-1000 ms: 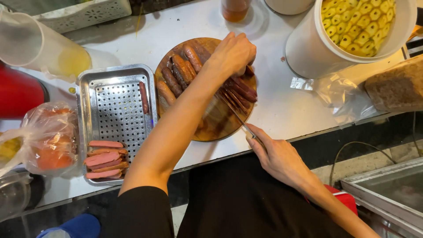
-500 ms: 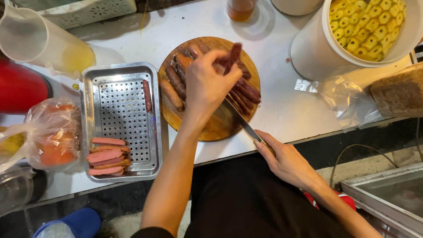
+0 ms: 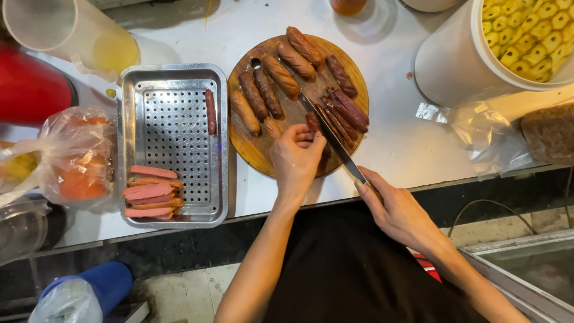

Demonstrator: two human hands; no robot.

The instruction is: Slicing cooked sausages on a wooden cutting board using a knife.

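A round wooden cutting board [image 3: 257, 152] lies on the white counter with several whole sausages [image 3: 280, 75] and a pile of dark sausage strips [image 3: 347, 110] on it. My left hand [image 3: 296, 158] rests at the board's near edge, pinching a sausage piece [image 3: 312, 122] in its fingers. My right hand [image 3: 397, 209] grips the handle of a long knife [image 3: 332, 137], whose blade lies across the board beside the held piece. A perforated steel tray [image 3: 173, 90] to the left holds sliced pink sausage halves [image 3: 149, 191] and one thin strip [image 3: 210, 112].
A white bucket [image 3: 448, 66] of yellow pieces stands at the right, with crumpled plastic [image 3: 484, 134] below it. At the left are a clear plastic jug [image 3: 78, 36], a red container [image 3: 30, 87] and a bag of orange food [image 3: 75, 158]. A blue bottle [image 3: 89, 287] lies on the floor.
My left hand has come back from the far side of the board to its near edge with a sausage piece. The knife blade has slid further onto the board.
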